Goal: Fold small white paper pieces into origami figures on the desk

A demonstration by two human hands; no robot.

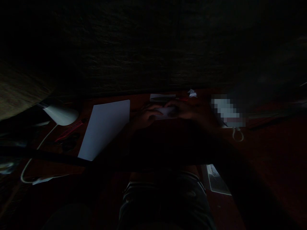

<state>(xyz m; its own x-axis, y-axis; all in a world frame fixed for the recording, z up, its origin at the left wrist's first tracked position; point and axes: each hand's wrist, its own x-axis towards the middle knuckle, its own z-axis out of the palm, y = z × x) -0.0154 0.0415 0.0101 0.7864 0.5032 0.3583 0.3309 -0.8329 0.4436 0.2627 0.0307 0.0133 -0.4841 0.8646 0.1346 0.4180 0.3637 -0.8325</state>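
The scene is very dark. Both hands meet over a small white piece of paper [165,112] on a reddish-brown table [263,143]. My left hand [146,115] rests on the paper's left side with its fingers curled down on it. My right hand [183,108] presses on the paper's right side, its fingers bent over the edge. The paper is partly hidden under both hands.
A large white sheet [105,127] lies left of the hands. Further left are a white lamp head [61,115] with a white cable [31,159], and red-handled scissors [69,131]. Paper scraps lie behind the hands [162,96]; another sheet [217,180] lies near my lap.
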